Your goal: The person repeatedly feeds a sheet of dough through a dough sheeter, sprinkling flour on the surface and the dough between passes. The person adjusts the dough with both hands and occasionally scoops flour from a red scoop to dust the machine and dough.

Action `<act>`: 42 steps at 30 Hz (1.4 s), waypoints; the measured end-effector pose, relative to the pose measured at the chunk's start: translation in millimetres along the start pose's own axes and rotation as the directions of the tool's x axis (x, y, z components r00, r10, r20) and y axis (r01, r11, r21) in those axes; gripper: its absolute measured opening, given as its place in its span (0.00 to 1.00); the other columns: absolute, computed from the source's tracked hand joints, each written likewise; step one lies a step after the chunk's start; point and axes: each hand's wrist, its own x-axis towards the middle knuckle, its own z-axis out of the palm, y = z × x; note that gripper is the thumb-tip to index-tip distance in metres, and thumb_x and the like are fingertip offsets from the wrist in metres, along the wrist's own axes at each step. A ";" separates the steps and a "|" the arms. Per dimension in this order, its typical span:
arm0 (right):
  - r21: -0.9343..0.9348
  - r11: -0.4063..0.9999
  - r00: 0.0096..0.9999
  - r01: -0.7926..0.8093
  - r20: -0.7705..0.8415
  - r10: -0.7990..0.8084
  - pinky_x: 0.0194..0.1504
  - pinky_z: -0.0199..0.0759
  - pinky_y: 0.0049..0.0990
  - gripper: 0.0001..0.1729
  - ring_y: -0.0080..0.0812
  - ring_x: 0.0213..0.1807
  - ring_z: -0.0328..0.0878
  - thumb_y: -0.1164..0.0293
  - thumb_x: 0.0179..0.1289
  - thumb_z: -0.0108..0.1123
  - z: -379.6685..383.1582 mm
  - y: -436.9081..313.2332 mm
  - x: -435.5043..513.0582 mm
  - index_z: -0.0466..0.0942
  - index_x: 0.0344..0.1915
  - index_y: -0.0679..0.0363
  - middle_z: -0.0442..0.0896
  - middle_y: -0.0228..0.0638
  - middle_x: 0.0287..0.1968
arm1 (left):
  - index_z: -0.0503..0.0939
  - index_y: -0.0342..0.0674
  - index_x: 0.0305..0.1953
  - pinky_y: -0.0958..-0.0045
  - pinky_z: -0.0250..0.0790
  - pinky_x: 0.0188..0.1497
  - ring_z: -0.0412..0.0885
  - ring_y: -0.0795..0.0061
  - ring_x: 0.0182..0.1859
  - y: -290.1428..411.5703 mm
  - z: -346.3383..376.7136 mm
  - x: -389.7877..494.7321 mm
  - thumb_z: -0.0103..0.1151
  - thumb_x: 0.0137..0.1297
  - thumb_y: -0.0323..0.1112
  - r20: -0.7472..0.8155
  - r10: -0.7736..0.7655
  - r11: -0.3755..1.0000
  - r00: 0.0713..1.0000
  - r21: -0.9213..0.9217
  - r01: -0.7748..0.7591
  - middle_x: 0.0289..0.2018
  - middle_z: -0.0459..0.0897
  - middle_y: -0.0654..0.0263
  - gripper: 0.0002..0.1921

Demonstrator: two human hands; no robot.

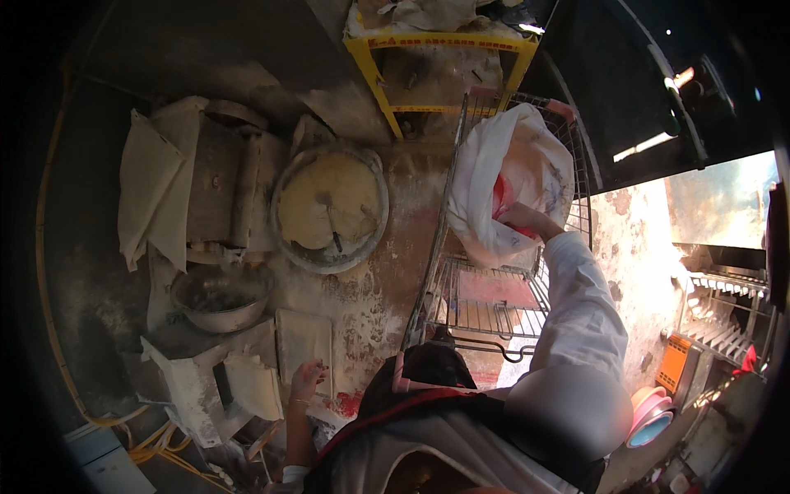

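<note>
My right hand [521, 217] reaches into an open white sack [475, 179] and is closed on a red plastic scoop or bowl [502, 192], whose exact shape the sack partly hides. The sack stands in a wire shopping cart [441, 247] in front of me. My left hand [308, 378] hangs at the lower middle with its fingers curled, over a pale tray [305, 339]; whether it holds anything small is unclear. To the left of the cart a large round metal basin [384, 204] holds pale yellowish dough or batter [308, 185], with a dark-handled tool [335, 231] lying in it.
At left stands a flour-dusted machine with rollers [244, 191], partly draped with cloth [154, 185], above a metal bowl [222, 315]. A yellow-framed table [432, 42] is beyond the cart. Stacked plastic basins [648, 417] and an orange-panelled appliance [676, 363] are at right; yellow hoses [163, 447] lie lower left.
</note>
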 end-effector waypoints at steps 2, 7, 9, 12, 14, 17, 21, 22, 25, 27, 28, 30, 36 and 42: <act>0.289 0.957 1.000 0.004 0.009 -0.007 0.26 0.67 0.24 0.10 0.29 0.20 0.72 0.68 0.49 0.53 -4.7 -3.0 -9.9 0.75 0.27 0.65 0.77 0.39 0.23 | 0.69 0.38 0.46 0.81 0.68 0.33 0.77 0.78 0.33 -0.7 0.0 1.7 0.51 0.59 0.30 0.017 0.008 1.000 1.000 0.013 -0.008 0.39 0.77 0.63 0.13; 0.855 0.516 0.999 0.046 -0.053 -0.001 0.15 0.62 0.22 0.05 0.22 0.12 0.64 0.73 0.51 0.51 -20.0 -19.8 -32.4 0.67 0.22 0.61 0.67 0.30 0.15 | 0.68 0.37 0.48 0.78 0.68 0.36 0.75 0.78 0.36 12.6 7.6 -0.3 0.51 0.58 0.29 0.073 0.073 0.997 0.995 -0.005 -0.072 0.43 0.75 0.62 0.15; 0.828 0.551 0.987 0.106 -0.154 0.041 0.15 0.58 0.20 0.04 0.20 0.12 0.61 0.73 0.54 0.49 -24.1 -27.1 -43.3 0.65 0.26 0.60 0.65 0.29 0.17 | 0.68 0.36 0.48 0.78 0.68 0.37 0.75 0.78 0.36 18.3 11.8 -3.4 0.52 0.58 0.29 0.072 0.119 0.988 0.990 0.089 -0.125 0.43 0.74 0.61 0.16; 0.818 0.531 0.966 0.223 -0.256 -0.012 0.15 0.57 0.19 0.03 0.19 0.11 0.60 0.73 0.54 0.48 -23.4 -34.4 -66.1 0.65 0.27 0.60 0.66 0.29 0.17 | 0.69 0.37 0.45 0.79 0.67 0.36 0.74 0.80 0.34 16.8 13.7 -6.3 0.50 0.60 0.32 0.042 0.157 0.975 0.987 0.155 -0.162 0.37 0.75 0.66 0.13; 0.853 0.472 0.960 0.223 -0.278 0.048 0.15 0.57 0.19 0.03 0.19 0.11 0.59 0.73 0.55 0.47 -14.7 -35.1 -91.9 0.65 0.28 0.60 0.66 0.29 0.17 | 0.69 0.37 0.44 0.79 0.67 0.36 0.74 0.79 0.35 6.6 10.7 -5.3 0.50 0.59 0.31 0.036 0.148 0.975 0.988 0.161 -0.152 0.37 0.75 0.66 0.12; 0.859 0.445 0.953 0.253 -0.300 0.037 0.15 0.56 0.18 0.04 0.18 0.11 0.59 0.71 0.56 0.46 5.6 -44.5 -132.4 0.65 0.29 0.60 0.66 0.29 0.18 | 0.69 0.34 0.45 0.77 0.67 0.40 0.75 0.77 0.39 -18.4 0.9 0.2 0.53 0.56 0.27 0.056 0.134 0.983 0.989 0.115 -0.140 0.43 0.74 0.61 0.14; 0.903 0.249 0.933 0.351 -0.314 -0.177 0.13 0.53 0.16 0.05 0.18 0.11 0.59 0.73 0.56 0.46 52.3 -90.4 -183.9 0.64 0.33 0.59 0.65 0.29 0.19 | 0.69 0.33 0.45 0.76 0.67 0.41 0.74 0.76 0.41 -48.9 -14.1 2.3 0.53 0.56 0.26 0.078 0.162 0.985 0.984 0.039 -0.165 0.42 0.75 0.61 0.14; 0.880 0.291 0.924 0.375 -0.329 -0.197 0.13 0.54 0.16 0.05 0.19 0.11 0.60 0.73 0.55 0.46 60.8 -108.5 -190.5 0.64 0.34 0.59 0.66 0.29 0.20 | 0.69 0.33 0.45 0.76 0.67 0.41 0.74 0.75 0.41 -53.8 -17.8 0.7 0.53 0.55 0.26 0.060 0.144 0.987 0.988 0.068 -0.148 0.41 0.75 0.61 0.15; 0.797 0.436 0.908 0.418 -0.345 -0.240 0.13 0.57 0.17 0.06 0.20 0.11 0.61 0.73 0.55 0.47 97.6 -165.6 -214.8 0.65 0.34 0.60 0.67 0.30 0.20 | 0.68 0.33 0.46 0.76 0.67 0.42 0.73 0.75 0.42 -68.6 -33.3 -10.8 0.51 0.55 0.24 0.070 0.262 0.965 0.962 0.002 -0.263 0.42 0.74 0.61 0.15; 0.722 0.539 0.901 0.435 -0.345 -0.264 0.13 0.58 0.18 0.06 0.21 0.12 0.62 0.74 0.55 0.47 128.9 -203.8 -225.1 0.65 0.34 0.60 0.68 0.30 0.20 | 0.67 0.32 0.47 0.75 0.68 0.43 0.73 0.74 0.43 -90.1 -48.2 -29.6 0.51 0.55 0.23 -0.052 0.311 0.940 0.949 -0.130 -0.315 0.42 0.74 0.61 0.16; 0.677 0.589 0.897 0.442 -0.344 -0.278 0.13 0.58 0.18 0.06 0.21 0.12 0.63 0.74 0.54 0.48 146.0 -222.4 -228.2 0.65 0.34 0.61 0.68 0.30 0.20 | 0.67 0.32 0.47 0.74 0.68 0.43 0.72 0.74 0.43 -103.2 -58.8 -38.4 0.51 0.55 0.23 -0.107 0.376 0.894 0.920 -0.218 -0.391 0.42 0.73 0.62 0.16; 0.548 0.716 0.888 0.432 -0.396 -0.233 0.13 0.59 0.19 0.06 0.21 0.13 0.64 0.74 0.54 0.50 193.3 -259.1 -228.8 0.67 0.33 0.61 0.69 0.30 0.20 | 0.66 0.31 0.48 0.73 0.68 0.43 0.71 0.73 0.46 -141.3 -89.0 -60.2 0.51 0.56 0.23 -0.104 0.313 0.898 0.944 -0.292 -0.330 0.44 0.72 0.61 0.17; 0.578 0.730 0.910 0.365 -0.055 -0.411 0.13 0.59 0.19 0.05 0.21 0.12 0.64 0.73 0.54 0.49 393.3 -364.3 -236.7 0.69 0.32 0.60 0.69 0.29 0.20 | 0.73 0.33 0.41 0.76 0.67 0.41 0.74 0.76 0.40 -311.8 -194.9 -162.4 0.52 0.56 0.26 -0.369 0.316 0.713 0.874 -0.516 -0.475 0.35 0.76 0.64 0.10; 0.468 0.875 0.852 0.120 0.404 -0.333 0.14 0.59 0.19 0.04 0.21 0.12 0.63 0.73 0.53 0.49 625.9 -445.1 -245.4 0.69 0.31 0.61 0.69 0.30 0.20 | 0.74 0.36 0.40 0.80 0.67 0.38 0.74 0.81 0.34 -436.0 -282.1 -274.4 0.54 0.55 0.28 -0.820 0.117 0.801 0.560 -0.255 -0.541 0.33 0.77 0.67 0.10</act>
